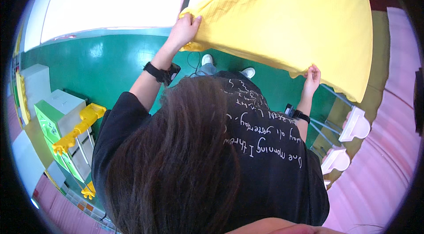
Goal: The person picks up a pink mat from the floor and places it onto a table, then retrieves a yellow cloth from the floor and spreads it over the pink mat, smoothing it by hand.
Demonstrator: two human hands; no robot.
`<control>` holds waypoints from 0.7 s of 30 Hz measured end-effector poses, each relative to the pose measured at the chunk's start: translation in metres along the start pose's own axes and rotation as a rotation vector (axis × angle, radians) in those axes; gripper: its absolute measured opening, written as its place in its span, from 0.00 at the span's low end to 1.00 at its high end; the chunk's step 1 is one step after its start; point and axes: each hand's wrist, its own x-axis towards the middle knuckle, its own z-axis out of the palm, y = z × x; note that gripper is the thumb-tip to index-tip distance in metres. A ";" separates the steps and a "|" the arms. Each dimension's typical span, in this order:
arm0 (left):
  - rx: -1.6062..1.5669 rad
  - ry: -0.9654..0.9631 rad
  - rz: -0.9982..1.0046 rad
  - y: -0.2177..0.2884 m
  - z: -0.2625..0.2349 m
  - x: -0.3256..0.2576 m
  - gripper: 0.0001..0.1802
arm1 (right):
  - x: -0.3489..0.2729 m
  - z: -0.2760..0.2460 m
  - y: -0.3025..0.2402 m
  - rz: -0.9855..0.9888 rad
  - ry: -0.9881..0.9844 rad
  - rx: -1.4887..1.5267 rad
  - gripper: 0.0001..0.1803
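A wide yellow cloth (pixel 291 17) spreads out in front of me, its near edge hanging loose over the green floor. At its left corner, my left hand (pixel 185 30) is closed on the bunched edge, thumb uppermost. Farther right and nearer to me, my right hand (pixel 312 77) pinches the same near edge. Between the two hands the edge sags slightly and looks wrinkled. Each wrist wears a black band with a small dark device. What lies beneath the cloth is hidden.
White flat surfaces (pixel 115 0) stand at the far left. A yellow plastic-ended rack (pixel 79 128) and a green-and-white cabinet (pixel 55 112) are at my left. White end pieces on metal legs (pixel 354 124) stand at right, before a pink curtain (pixel 393 115). A thin cable lies near my feet.
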 end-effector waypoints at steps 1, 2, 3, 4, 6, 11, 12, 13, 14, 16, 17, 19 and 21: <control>-0.001 -0.012 0.023 0.000 0.001 0.003 0.24 | -0.001 0.000 -0.001 0.030 0.036 0.017 0.12; -0.041 -0.152 -0.079 0.009 -0.009 0.007 0.21 | -0.001 0.000 -0.001 0.038 0.032 0.048 0.12; -0.027 -0.165 -0.068 0.011 -0.016 0.007 0.21 | -0.001 0.001 0.000 0.048 0.051 0.054 0.12; -0.390 -0.241 -0.134 0.012 -0.024 0.008 0.17 | -0.002 0.000 -0.004 0.060 0.056 0.074 0.12; -0.825 -0.283 -0.196 0.024 -0.027 0.008 0.07 | 0.000 -0.003 -0.002 0.078 0.061 0.083 0.12; -0.773 -0.201 -0.152 -0.024 0.000 0.019 0.05 | 0.002 -0.005 0.007 0.090 0.020 0.158 0.13; -0.819 -0.158 -0.155 -0.023 0.007 0.022 0.05 | 0.001 -0.007 0.014 0.058 0.044 0.163 0.12; -0.957 -0.067 -0.120 -0.005 0.013 0.014 0.05 | 0.000 -0.009 0.011 0.058 0.032 0.131 0.13; -0.944 -0.026 -0.070 -0.009 0.015 0.017 0.06 | -0.001 -0.015 0.015 0.078 -0.001 0.175 0.14; -1.118 0.024 0.030 -0.005 0.024 0.019 0.05 | -0.001 -0.030 0.022 0.116 -0.101 0.220 0.13; -1.249 0.071 0.019 -0.018 0.023 0.023 0.05 | -0.003 -0.030 0.010 0.131 -0.141 0.281 0.12; -1.196 0.232 0.105 -0.039 0.023 0.033 0.07 | -0.003 -0.054 0.006 0.192 -0.328 0.283 0.11; -0.946 0.325 0.172 -0.031 0.007 0.045 0.08 | -0.015 -0.081 0.010 0.112 -0.344 0.237 0.10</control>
